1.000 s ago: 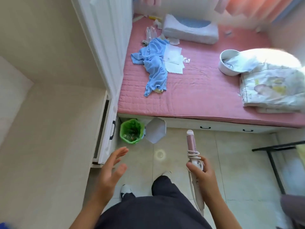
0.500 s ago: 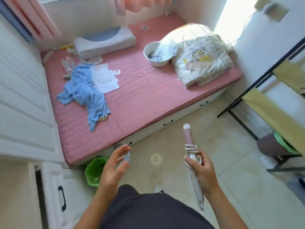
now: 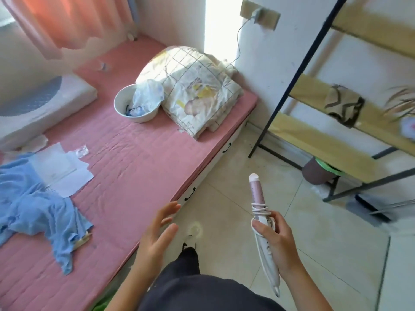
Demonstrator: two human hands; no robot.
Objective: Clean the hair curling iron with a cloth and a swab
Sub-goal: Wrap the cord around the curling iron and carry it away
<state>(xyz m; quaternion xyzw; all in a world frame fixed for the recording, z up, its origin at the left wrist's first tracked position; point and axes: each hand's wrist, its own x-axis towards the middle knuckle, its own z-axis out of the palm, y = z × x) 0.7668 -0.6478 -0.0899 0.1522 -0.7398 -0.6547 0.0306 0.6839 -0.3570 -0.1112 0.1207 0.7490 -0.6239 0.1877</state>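
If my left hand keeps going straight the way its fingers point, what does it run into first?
Probably the pink mattress. The open left hand points up and right in the picture, its fingertips over the bed's near edge. Depth is unclear from one view: the hand may be above the mattress and pass over it toward the folded quilt.

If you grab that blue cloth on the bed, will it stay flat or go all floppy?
The crumpled light blue cloth would probably go floppy: it already lies in soft folds on the pink quilted mattress. It looks thin, so likely light. A corner drapes toward the mattress edge, so it may trail or drag when lifted.
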